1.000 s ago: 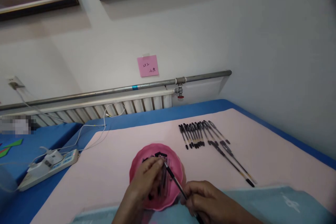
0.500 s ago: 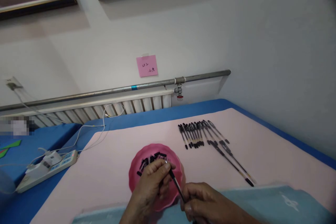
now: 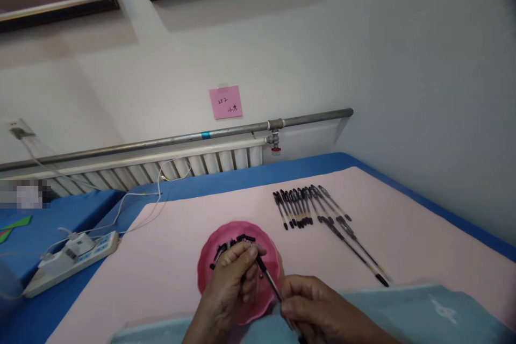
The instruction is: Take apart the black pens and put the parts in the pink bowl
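A pink bowl [image 3: 209, 263] with several black pen caps [image 3: 221, 250] sits on the pink mat near me. My left hand [image 3: 231, 285] hovers over the bowl, fingers pinched at the tip of a thin black pen [image 3: 268, 278]. My right hand [image 3: 318, 312] grips the lower end of that same pen, just right of the bowl. What the left fingers pinch at the tip is too small to name. A row of several capped black pens [image 3: 296, 207] lies further back on the mat, with two longer uncapped ones [image 3: 355, 247] angled to the right.
A white power strip [image 3: 68, 255] with cables lies on the blue tablecloth [image 3: 242, 174] at the left. A radiator and a metal pipe [image 3: 201, 135] run along the wall behind. A pale blue cloth [image 3: 403, 312] covers the near edge. A pink sticky note [image 3: 225, 102] hangs on the wall.
My left hand drew back from inside the bowl and closed its fingers at the pen's tip. My right hand with the pen barely shifted.
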Tool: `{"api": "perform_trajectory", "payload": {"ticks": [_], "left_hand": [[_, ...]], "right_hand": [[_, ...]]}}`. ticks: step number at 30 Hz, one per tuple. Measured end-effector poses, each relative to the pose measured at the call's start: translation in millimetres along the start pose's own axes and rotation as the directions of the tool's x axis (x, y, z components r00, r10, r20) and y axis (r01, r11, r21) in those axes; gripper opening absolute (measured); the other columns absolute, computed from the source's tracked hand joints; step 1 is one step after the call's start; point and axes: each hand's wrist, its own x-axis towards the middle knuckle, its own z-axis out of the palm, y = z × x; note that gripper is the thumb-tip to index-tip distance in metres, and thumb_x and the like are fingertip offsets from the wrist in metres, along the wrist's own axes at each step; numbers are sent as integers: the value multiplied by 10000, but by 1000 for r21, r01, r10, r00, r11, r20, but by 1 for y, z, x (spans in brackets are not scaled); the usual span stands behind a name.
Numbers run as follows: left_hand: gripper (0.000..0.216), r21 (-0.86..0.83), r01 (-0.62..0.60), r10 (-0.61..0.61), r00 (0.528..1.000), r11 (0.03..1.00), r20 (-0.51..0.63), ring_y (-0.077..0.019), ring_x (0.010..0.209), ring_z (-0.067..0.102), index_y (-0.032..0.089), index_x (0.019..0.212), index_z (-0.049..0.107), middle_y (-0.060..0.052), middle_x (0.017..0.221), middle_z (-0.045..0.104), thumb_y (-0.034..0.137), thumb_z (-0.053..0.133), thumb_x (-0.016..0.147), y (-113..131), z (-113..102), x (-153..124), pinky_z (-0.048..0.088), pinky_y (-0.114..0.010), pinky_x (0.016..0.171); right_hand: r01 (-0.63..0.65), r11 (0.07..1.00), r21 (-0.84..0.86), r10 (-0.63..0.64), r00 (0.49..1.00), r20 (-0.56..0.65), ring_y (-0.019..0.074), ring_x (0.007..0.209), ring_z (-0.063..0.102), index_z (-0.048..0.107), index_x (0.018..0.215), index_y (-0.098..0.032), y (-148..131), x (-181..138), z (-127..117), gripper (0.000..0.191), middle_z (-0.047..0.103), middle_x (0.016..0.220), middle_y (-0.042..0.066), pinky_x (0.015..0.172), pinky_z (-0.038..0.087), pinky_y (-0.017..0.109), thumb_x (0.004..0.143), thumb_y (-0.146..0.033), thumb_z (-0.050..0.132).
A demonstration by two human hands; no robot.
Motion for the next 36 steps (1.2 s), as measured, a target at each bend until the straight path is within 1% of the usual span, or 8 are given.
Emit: {"api": "perform_trajectory", "payload": {"ticks": [6, 12, 17, 20, 25, 29, 33, 36], "left_hand": [[352, -26, 26, -26, 999, 999, 21, -20, 333, 227, 118, 825, 630, 91, 435, 354, 420, 728, 675, -2, -1, -1, 169, -158, 316], [320, -24, 15, -14, 999, 1000, 29, -21, 349, 221, 121, 850, 636, 89, 447, 347, 403, 701, 715, -2, -2, -2, 165, -157, 332], [344, -8, 15, -14, 1000, 1000, 26, -20, 341, 216, 122, 836, 633, 94, 434, 338, 429, 708, 701, -2, -2, -2, 167, -156, 325], [351, 0, 6, -6, 1000, 1000, 17, -23, 337, 232, 118, 841, 633, 92, 432, 349, 431, 708, 699, -3, -1, -2, 180, -157, 323], [341, -5, 8, -8, 1000, 1000, 23, -23, 343, 228, 117, 841, 634, 92, 436, 347, 425, 699, 711, -3, -1, -2, 190, -159, 328], [359, 4, -4, 4, 1000, 1000, 25, -21, 332, 236, 115, 842, 632, 92, 432, 354, 437, 705, 700, -3, -1, -1, 176, -159, 328], [352, -1, 11, -11, 999, 1000, 35, -19, 329, 226, 122, 846, 628, 99, 428, 342, 436, 701, 705, -3, -2, -1, 167, -157, 329], [342, 1, 6, -6, 1000, 1000, 26, -20, 332, 234, 118, 839, 629, 95, 432, 356, 422, 706, 702, -3, -2, -1, 179, -159, 327]], "right_hand": [[10, 999, 36, -13, 995, 103, 31, 291, 266, 602, 680, -126, 2, 0, -1, 339, 426, 401, -70, 303, 174, 163, 776, -426, 474], [-1, 994, 113, -7, 997, 72, 27, 284, 237, 540, 652, -163, 0, 0, 2, 202, 367, 367, -106, 307, 156, 160, 698, -356, 576], [-22, 991, 129, 9, 996, 94, 16, 324, 286, 587, 711, -131, -1, -2, 5, 292, 525, 532, -38, 324, 153, 164, 731, -417, 532], [0, 992, 125, -1, 1000, 12, 21, 293, 251, 521, 628, -166, 1, 0, 5, 205, 419, 395, -90, 313, 152, 164, 655, -345, 616], [22, 992, 121, -37, 992, 117, 29, 301, 252, 602, 679, -128, 6, 2, 3, 317, 389, 407, -79, 305, 146, 174, 739, -430, 528], [25, 989, 146, -30, 999, 28, 20, 303, 271, 556, 653, -159, 7, 3, 2, 190, 449, 444, -77, 301, 160, 165, 651, -340, 615], [-9, 989, 146, -8, 994, 113, 31, 298, 222, 589, 670, -143, 3, 1, 4, 234, 367, 388, -92, 301, 146, 177, 692, -373, 552], [0, 987, 163, -15, 996, 91, 22, 304, 237, 565, 646, -145, 2, 1, 4, 209, 435, 440, -71, 311, 136, 182, 679, -351, 571]]}}
